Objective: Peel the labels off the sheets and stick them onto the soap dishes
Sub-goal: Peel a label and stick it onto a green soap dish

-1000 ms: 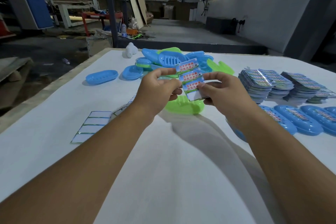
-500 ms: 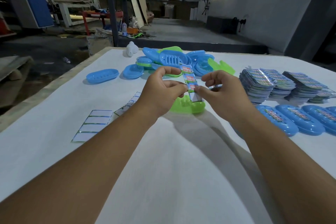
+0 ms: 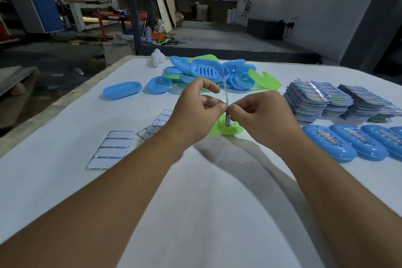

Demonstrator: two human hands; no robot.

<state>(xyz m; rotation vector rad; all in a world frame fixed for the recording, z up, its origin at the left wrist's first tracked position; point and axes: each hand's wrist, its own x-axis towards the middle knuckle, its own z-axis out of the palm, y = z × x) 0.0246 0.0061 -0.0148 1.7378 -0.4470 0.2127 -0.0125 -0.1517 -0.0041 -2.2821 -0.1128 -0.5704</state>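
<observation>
Both hands meet over the middle of the white counter, and between them stands a label sheet, turned edge-on so it shows as a thin upright strip. The left hand has thumb and fingertip pressed together on the sheet's left face, its grip clamped on the sheet, with the index finger arched above. The right hand pinches the same sheet from the right, its grip likewise clamped, fingers curled in. Whether a label is lifting from the backing is too small to tell. Just beyond the hands and partly hidden by them, a green soap dish sits on the counter under the sheet's lower end. To the left lie spent backing sheets, white with green and blue lines. At the far middle is a heap of blue and green soap dishes, with two single blue dishes set apart on its left and a small white object at the far edge. On the right, stacks of printed label sheets stand side by side, and nearer than them a row of blue soap dishes with labels on top runs off the right edge.
</observation>
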